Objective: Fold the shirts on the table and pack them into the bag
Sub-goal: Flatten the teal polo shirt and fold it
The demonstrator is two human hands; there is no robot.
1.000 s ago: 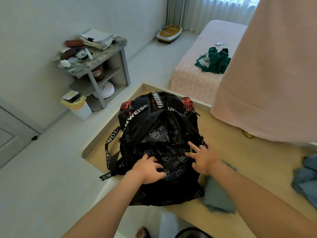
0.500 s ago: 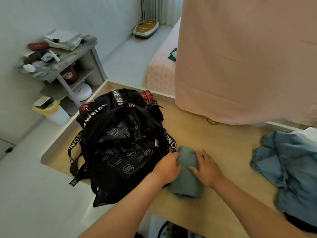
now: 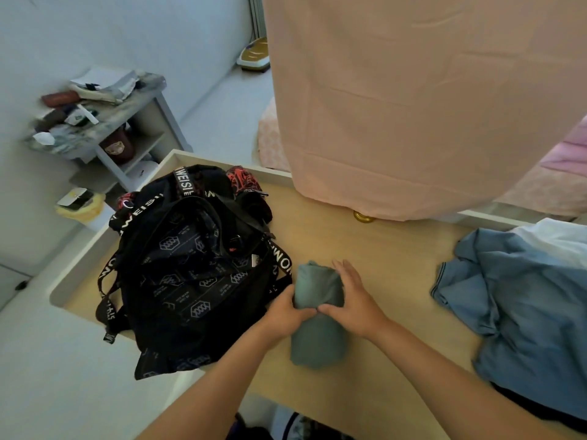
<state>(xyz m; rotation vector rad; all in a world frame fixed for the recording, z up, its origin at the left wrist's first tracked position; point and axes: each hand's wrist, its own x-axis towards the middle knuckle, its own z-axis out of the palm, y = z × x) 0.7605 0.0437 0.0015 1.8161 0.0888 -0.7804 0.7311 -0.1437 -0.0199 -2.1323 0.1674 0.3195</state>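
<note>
From the head view, your left hand point(image 3: 286, 312) and right hand point(image 3: 352, 300) clasp the folded grey-green shirt point(image 3: 317, 312) from either side, each grip closed on the bundle, thumbs meeting over its middle, likely so the folds hold together. It rests on the worktop point(image 3: 365, 249), just beside the black bag point(image 3: 190, 268), a short carry away. The blue shirt point(image 3: 524, 296) lies crumpled to your right, not yet folded.

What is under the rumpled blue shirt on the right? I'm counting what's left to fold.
Behind the blue shirt a white garment shows, and a dark edge shows below its near hem. Anything else beneath is covered.
</note>
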